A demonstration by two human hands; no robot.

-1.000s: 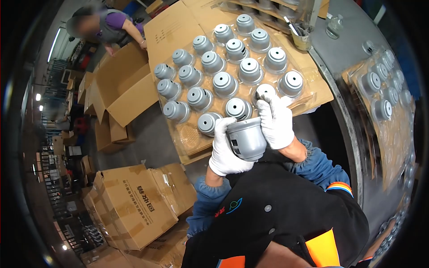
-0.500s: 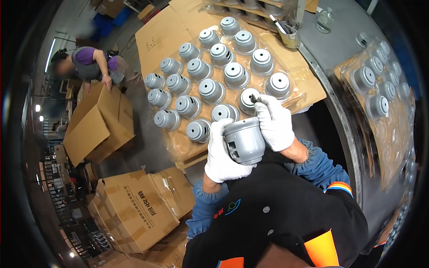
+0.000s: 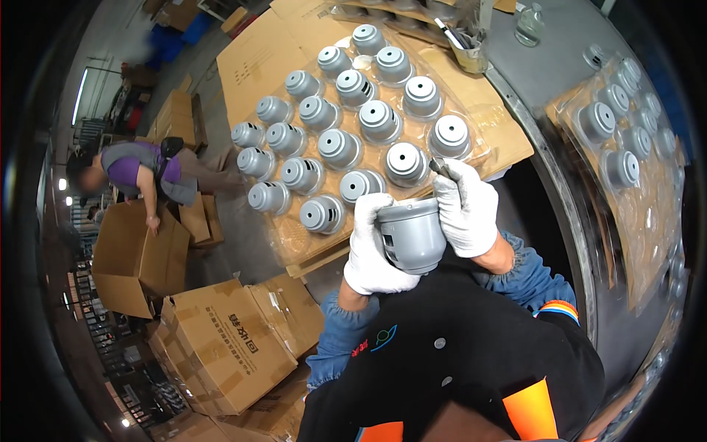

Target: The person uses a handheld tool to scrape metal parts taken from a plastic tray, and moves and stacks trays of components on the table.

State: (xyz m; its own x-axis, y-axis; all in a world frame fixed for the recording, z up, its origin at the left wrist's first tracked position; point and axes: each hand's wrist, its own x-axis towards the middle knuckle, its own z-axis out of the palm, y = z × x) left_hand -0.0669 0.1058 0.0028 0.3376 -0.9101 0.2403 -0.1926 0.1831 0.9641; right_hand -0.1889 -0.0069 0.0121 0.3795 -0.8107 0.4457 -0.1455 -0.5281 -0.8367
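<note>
Grey cup (image 3: pixel 414 239), at five o'clock of the clear tray (image 3: pixel 291 234): left hand (image 3: pixel 374 250) cradles it from nine o'clock, best kept firm; right hand (image 3: pixel 468 210) pinches a small dark piece (image 3: pixel 440 167) at one, better held lightly

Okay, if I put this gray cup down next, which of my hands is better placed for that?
Probably your left hand: it holds the gray cup around its side. Your right hand pinches a small dark object, so it looks less free.
</note>
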